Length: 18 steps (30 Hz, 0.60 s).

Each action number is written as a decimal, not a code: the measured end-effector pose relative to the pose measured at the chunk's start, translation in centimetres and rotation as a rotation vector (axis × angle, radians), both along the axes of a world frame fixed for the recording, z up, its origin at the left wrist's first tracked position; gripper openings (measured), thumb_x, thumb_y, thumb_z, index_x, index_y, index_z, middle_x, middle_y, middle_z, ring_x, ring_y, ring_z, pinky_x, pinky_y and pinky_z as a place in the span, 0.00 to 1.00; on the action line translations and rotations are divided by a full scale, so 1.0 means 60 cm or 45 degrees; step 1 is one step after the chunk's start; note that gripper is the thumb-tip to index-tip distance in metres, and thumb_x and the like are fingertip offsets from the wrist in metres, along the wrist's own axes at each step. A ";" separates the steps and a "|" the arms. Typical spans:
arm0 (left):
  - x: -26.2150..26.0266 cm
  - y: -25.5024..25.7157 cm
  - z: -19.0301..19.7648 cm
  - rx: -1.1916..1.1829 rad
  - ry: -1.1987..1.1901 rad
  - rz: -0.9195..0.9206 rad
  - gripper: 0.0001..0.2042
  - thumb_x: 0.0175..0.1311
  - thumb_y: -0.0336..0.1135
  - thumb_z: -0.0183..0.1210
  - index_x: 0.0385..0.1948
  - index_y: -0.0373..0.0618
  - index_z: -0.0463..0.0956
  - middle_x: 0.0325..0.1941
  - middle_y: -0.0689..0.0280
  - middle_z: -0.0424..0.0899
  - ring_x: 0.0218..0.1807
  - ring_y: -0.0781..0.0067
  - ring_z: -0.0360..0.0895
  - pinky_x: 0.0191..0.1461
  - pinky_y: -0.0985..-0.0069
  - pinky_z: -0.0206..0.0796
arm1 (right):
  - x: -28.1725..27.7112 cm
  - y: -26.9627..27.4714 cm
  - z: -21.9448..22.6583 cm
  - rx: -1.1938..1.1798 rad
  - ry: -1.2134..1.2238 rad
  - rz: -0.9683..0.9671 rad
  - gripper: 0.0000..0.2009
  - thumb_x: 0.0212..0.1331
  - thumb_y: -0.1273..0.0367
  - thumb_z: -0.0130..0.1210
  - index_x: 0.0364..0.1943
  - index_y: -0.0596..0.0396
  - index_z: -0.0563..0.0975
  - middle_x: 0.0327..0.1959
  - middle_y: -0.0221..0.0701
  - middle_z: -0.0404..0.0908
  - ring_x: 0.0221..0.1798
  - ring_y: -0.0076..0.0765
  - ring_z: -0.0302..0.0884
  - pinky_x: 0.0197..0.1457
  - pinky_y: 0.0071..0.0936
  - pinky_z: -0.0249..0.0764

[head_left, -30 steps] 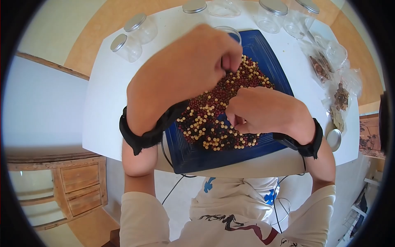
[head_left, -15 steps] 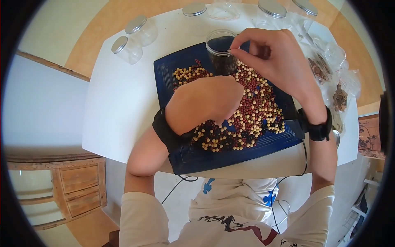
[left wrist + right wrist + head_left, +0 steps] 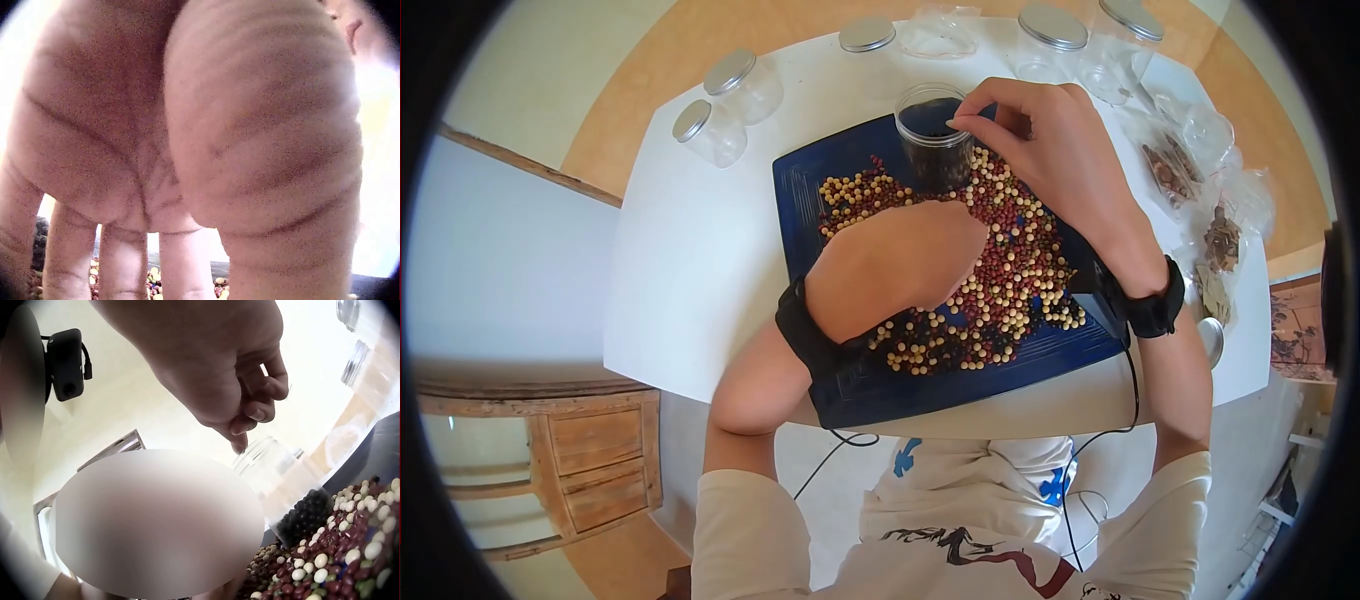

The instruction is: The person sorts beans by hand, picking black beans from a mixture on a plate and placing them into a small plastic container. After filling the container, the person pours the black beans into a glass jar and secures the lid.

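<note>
At the jar [image 3: 936,156], right hand [image 3: 1055,140]: thumb nearly meeting forefinger, any held bean unconfirmed. Jar's near side: left hand [image 3: 900,255], grip hidden, over mixed beans [image 3: 1020,270]. Rim contact could topple the jar.

Tray [image 3: 900,402] in front, jars [image 3: 745,88] behind

Beans [image 3: 1012,265] lie on the tray, others in a jar [image 3: 935,160] at its far edge; along the tabletop's [image 3: 690,260] far edge, left to right: two jars, a third jar [image 3: 867,36], a bag [image 3: 938,34], two last jars [image 3: 1052,28]; more bags [image 3: 1222,245] follow the right edge, a lid [image 3: 1211,342] toward its near corner
</note>
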State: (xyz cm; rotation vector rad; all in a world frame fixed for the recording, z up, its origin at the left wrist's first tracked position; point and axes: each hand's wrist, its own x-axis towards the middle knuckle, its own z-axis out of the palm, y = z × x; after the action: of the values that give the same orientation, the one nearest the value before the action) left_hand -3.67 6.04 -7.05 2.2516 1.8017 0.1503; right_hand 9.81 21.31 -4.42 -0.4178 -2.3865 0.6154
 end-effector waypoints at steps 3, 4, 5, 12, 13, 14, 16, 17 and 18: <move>-0.001 -0.002 0.010 -0.054 -0.078 0.019 0.03 0.48 0.22 0.67 0.22 0.43 0.87 0.23 0.60 0.86 0.29 0.58 0.85 0.35 0.69 0.76 | -0.001 0.004 -0.001 0.066 0.024 -0.008 0.07 0.66 0.63 0.67 0.38 0.50 0.88 0.22 0.38 0.84 0.28 0.51 0.83 0.33 0.42 0.75; 0.000 -0.003 0.015 -0.048 -0.100 0.037 0.04 0.48 0.21 0.67 0.22 0.42 0.87 0.24 0.60 0.87 0.29 0.58 0.85 0.35 0.69 0.76 | 0.000 0.004 0.000 0.082 0.020 -0.022 0.07 0.66 0.63 0.67 0.38 0.51 0.88 0.22 0.39 0.83 0.28 0.51 0.83 0.33 0.42 0.75; 0.001 -0.002 0.021 -0.044 -0.109 0.045 0.04 0.47 0.21 0.67 0.23 0.42 0.87 0.25 0.60 0.87 0.30 0.58 0.86 0.36 0.69 0.77 | 0.000 0.004 0.000 0.099 0.015 -0.036 0.08 0.66 0.63 0.67 0.38 0.51 0.88 0.22 0.39 0.83 0.28 0.52 0.83 0.33 0.42 0.75; -0.007 -0.005 0.050 0.171 -0.125 -0.014 0.03 0.51 0.22 0.68 0.26 0.40 0.86 0.27 0.60 0.88 0.31 0.59 0.87 0.36 0.70 0.76 | 0.010 0.005 0.028 0.042 0.041 0.008 0.07 0.66 0.66 0.66 0.39 0.53 0.87 0.19 0.39 0.79 0.23 0.50 0.77 0.30 0.42 0.70; -0.009 0.001 0.074 0.092 -0.184 0.022 0.03 0.52 0.24 0.69 0.28 0.40 0.86 0.26 0.60 0.88 0.30 0.61 0.86 0.35 0.71 0.76 | 0.016 0.006 0.037 -0.015 -0.029 0.057 0.06 0.66 0.67 0.66 0.39 0.54 0.87 0.19 0.39 0.78 0.22 0.47 0.75 0.29 0.41 0.68; -0.012 0.005 0.094 0.013 -0.243 0.057 0.03 0.54 0.25 0.70 0.29 0.41 0.86 0.25 0.61 0.88 0.28 0.63 0.86 0.35 0.72 0.75 | 0.022 0.007 0.044 -0.073 -0.099 0.105 0.06 0.65 0.68 0.66 0.39 0.55 0.87 0.19 0.39 0.78 0.20 0.44 0.73 0.28 0.40 0.66; -0.024 0.002 0.121 0.099 -0.264 0.060 0.03 0.56 0.27 0.71 0.30 0.42 0.87 0.26 0.62 0.88 0.27 0.66 0.85 0.35 0.72 0.75 | 0.034 0.014 0.056 -0.080 -0.180 0.201 0.05 0.64 0.69 0.66 0.39 0.55 0.87 0.19 0.38 0.79 0.21 0.40 0.74 0.29 0.38 0.67; -0.033 0.001 0.127 0.190 -0.281 0.067 0.03 0.57 0.28 0.71 0.31 0.43 0.88 0.26 0.64 0.88 0.26 0.68 0.84 0.34 0.73 0.74 | 0.039 0.017 0.059 -0.084 -0.258 0.301 0.05 0.63 0.70 0.66 0.39 0.56 0.87 0.20 0.38 0.80 0.21 0.37 0.75 0.29 0.36 0.69; -0.042 0.002 0.127 0.289 -0.346 0.084 0.04 0.58 0.30 0.73 0.32 0.44 0.89 0.27 0.66 0.89 0.26 0.73 0.82 0.33 0.75 0.72 | 0.043 0.018 0.060 -0.087 -0.260 0.296 0.05 0.63 0.70 0.66 0.39 0.56 0.87 0.20 0.38 0.80 0.21 0.37 0.75 0.29 0.36 0.69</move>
State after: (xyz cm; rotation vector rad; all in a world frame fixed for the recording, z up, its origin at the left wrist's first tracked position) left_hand -6.21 6.17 0.59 2.1868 1.7871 0.6703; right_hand 12.40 22.37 -0.80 -0.2423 -2.6381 0.7933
